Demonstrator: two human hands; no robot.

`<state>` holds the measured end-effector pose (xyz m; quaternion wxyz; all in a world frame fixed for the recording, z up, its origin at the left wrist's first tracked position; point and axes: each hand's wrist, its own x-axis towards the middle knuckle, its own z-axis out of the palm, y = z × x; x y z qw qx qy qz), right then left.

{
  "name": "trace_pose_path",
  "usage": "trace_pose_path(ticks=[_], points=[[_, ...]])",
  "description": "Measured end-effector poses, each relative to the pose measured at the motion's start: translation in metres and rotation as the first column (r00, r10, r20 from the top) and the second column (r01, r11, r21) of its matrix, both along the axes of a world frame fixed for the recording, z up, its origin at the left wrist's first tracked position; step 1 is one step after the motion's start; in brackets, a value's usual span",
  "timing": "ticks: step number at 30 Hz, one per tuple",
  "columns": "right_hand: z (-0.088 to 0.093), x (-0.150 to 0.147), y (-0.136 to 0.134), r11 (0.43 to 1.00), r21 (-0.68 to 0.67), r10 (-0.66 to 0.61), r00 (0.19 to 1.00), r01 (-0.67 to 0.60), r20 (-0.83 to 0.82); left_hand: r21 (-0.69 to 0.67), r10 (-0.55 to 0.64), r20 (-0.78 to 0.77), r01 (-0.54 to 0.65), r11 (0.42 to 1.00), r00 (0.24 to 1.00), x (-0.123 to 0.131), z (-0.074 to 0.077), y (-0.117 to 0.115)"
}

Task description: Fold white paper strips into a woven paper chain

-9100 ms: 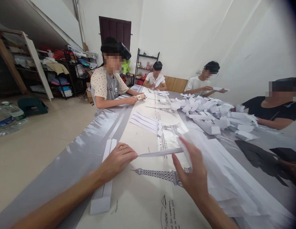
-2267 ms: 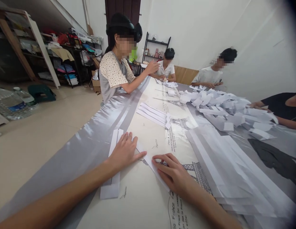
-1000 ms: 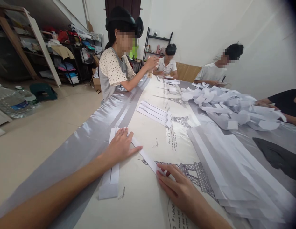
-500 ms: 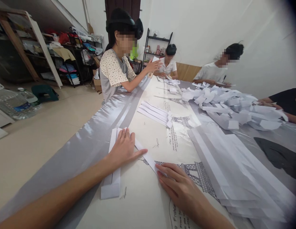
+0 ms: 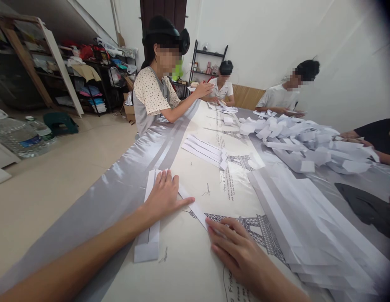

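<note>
My left hand (image 5: 165, 193) lies flat, fingers forward and thumb stretched to the right. It presses on a folded white paper strip (image 5: 146, 251) that runs lengthwise along the table. A second, narrow paper strip (image 5: 196, 209) slants from beneath that hand toward the lower right. My right hand (image 5: 237, 247) rests at this strip's near end, fingers extended and fingertips touching it. The part of both strips under my left palm is hidden.
Flat paper strips (image 5: 203, 150) lie ahead on the printed tablecloth (image 5: 182, 268). At right are a stack of long white sheets (image 5: 295, 218), a heap of paper pieces (image 5: 302, 134) and a dark flat item (image 5: 361, 209). Several people sit around the table, one (image 5: 157, 92) at left.
My right hand's fingers have shifted slightly at the strip's end; my left hand stays put. The person at left has lowered the paper in their hands. A dark hand shape appears at the right edge.
</note>
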<state>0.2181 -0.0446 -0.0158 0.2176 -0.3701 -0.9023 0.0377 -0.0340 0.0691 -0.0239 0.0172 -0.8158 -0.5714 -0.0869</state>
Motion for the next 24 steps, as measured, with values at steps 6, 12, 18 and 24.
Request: trace_pose_path(ticks=[6, 12, 18, 24], points=[[-0.003, 0.009, -0.014, 0.999, 0.011, -0.038, 0.996, 0.037, 0.086, 0.017, 0.002, -0.007, -0.001, 1.000, 1.000, 0.000, -0.002, 0.001], [-0.004, 0.020, -0.035, 0.996, 0.090, -0.040, 0.991, 0.029, 0.126, -0.008, -0.008, 0.017, 0.008, 1.000, 1.000, -0.001, -0.004, 0.002], [0.015, 0.011, -0.020, 0.998, 0.034, -0.058, 0.992, 0.054, 0.114, 0.003, -0.014, 0.048, 0.014, 1.000, 0.999, -0.001, -0.002, 0.002], [0.005, -0.023, 0.040, 0.989, 0.099, -0.130, 0.973, 0.113, 0.188, 0.004, -0.002, 0.015, 0.002, 1.000, 1.000, 0.000, -0.001, 0.001]])
